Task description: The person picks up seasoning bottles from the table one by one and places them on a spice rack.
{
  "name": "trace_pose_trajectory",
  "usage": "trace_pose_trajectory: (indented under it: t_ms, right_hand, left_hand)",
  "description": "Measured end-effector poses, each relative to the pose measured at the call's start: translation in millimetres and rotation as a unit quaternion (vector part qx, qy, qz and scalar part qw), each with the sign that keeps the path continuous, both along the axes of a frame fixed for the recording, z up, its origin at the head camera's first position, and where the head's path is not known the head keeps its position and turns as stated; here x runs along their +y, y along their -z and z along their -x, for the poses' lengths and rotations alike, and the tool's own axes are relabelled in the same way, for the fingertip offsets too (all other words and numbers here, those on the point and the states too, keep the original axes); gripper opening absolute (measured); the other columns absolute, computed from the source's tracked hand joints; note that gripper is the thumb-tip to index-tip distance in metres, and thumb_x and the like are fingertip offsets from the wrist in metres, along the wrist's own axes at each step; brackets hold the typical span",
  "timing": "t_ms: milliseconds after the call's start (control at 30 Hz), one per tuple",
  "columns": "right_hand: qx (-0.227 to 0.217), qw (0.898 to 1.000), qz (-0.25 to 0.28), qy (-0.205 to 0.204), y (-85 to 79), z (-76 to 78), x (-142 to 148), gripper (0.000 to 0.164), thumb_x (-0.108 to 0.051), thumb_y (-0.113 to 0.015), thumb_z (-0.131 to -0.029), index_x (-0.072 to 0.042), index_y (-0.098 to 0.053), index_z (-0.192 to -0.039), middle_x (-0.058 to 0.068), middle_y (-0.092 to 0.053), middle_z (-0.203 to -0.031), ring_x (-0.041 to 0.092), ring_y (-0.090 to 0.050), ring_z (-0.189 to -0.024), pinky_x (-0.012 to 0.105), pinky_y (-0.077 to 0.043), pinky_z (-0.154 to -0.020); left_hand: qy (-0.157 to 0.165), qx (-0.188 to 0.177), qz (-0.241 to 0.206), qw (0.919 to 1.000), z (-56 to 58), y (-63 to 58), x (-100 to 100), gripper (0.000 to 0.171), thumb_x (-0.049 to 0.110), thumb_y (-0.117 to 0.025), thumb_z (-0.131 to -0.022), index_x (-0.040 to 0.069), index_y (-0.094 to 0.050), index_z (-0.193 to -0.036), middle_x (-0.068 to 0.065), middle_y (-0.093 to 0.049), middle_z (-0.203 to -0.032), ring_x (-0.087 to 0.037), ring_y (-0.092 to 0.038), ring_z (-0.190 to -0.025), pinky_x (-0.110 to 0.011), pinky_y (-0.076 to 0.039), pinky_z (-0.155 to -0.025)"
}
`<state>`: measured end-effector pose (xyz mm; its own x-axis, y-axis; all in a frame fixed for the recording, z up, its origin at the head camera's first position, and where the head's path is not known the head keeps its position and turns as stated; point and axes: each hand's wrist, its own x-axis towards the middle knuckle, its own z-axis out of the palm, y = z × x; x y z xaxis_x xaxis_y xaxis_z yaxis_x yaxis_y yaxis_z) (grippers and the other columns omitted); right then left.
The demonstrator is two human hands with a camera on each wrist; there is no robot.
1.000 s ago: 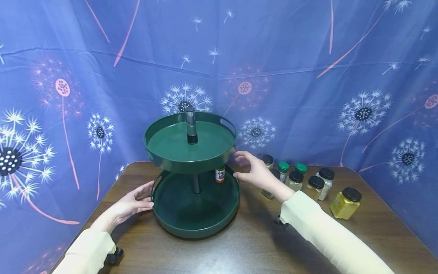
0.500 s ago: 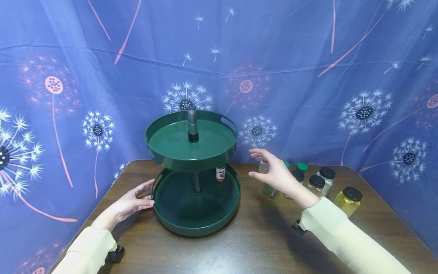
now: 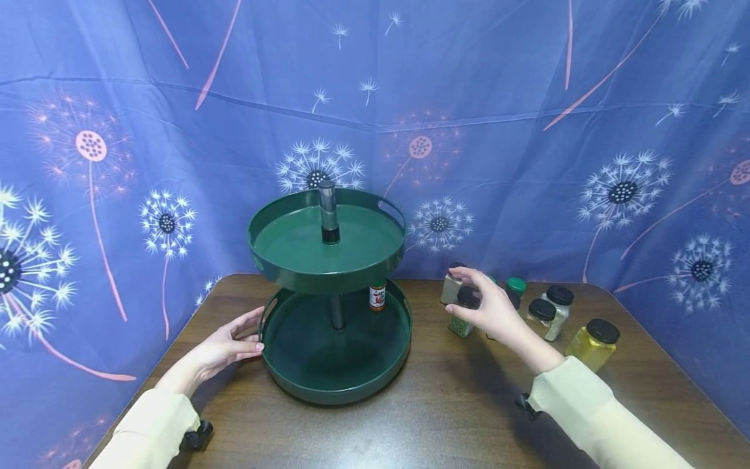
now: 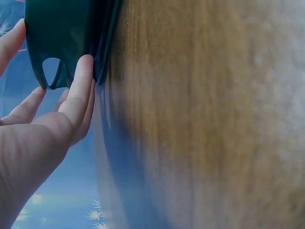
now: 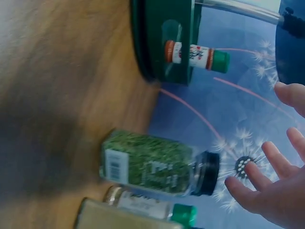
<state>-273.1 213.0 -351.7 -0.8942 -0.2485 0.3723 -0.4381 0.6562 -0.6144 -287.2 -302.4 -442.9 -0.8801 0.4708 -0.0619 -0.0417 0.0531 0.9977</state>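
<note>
A dark green two-tier round tray stand is in the head view, its upper tray (image 3: 293,240) above its lower tray (image 3: 328,378). My left hand (image 3: 228,348) touches the left side of the lower tray with its fingers extended, beside the handle cut-out. My right hand (image 3: 495,309) hovers by a glass jar of green dried herbs (image 5: 147,164), fingers spread near its black lid (image 5: 207,172). In the right wrist view the fingers are apart from that lid. A small red seasoning bottle with a green cap (image 5: 220,61) stands in the lower tray.
Several spice jars stand on the wooden table (image 3: 404,430) at the right, among them a yellow jar (image 3: 588,348), a white one (image 3: 556,312) and a green-capped one (image 3: 516,285). A patterned blue cloth (image 3: 515,163) hangs behind the table.
My right hand has moved right, away from the lower tray's right rim, then down beside the herb jar. My left hand has stayed at the lower tray.
</note>
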Motion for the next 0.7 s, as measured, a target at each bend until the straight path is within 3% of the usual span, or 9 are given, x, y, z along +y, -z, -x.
trace_pose_trajectory:
  t_ms: [333,700]
  right_hand:
    - [0.053,0.998,0.000,0.047,24.8,3.5,12.3,0.068,-0.020,-0.079,-0.076,-0.011,-0.048,-0.135,0.015,-0.044,-0.138,0.035,-0.042,-0.123,0.057,-0.041,-0.092]
    - [0.029,0.997,0.021,0.067,42.6,13.8,21.8,0.077,-0.015,-0.079,-0.075,-0.008,-0.039,-0.140,0.021,-0.046,-0.135,0.039,-0.042,-0.124,0.063,-0.031,-0.098]
  left_hand:
    - [0.001,-0.002,0.003,1.0000,0.3,-0.5,0.5,0.087,-0.003,-0.059,-0.088,0.004,0.000,-0.151,-0.028,-0.003,-0.152,-0.044,-0.027,-0.134,-0.031,-0.049,-0.094]
    - [0.003,0.008,0.010,0.9999,0.3,-1.0,0.3,0.085,-0.004,-0.058,-0.089,0.003,-0.001,-0.151,-0.029,-0.004,-0.152,-0.042,-0.030,-0.133,-0.031,-0.049,-0.094]
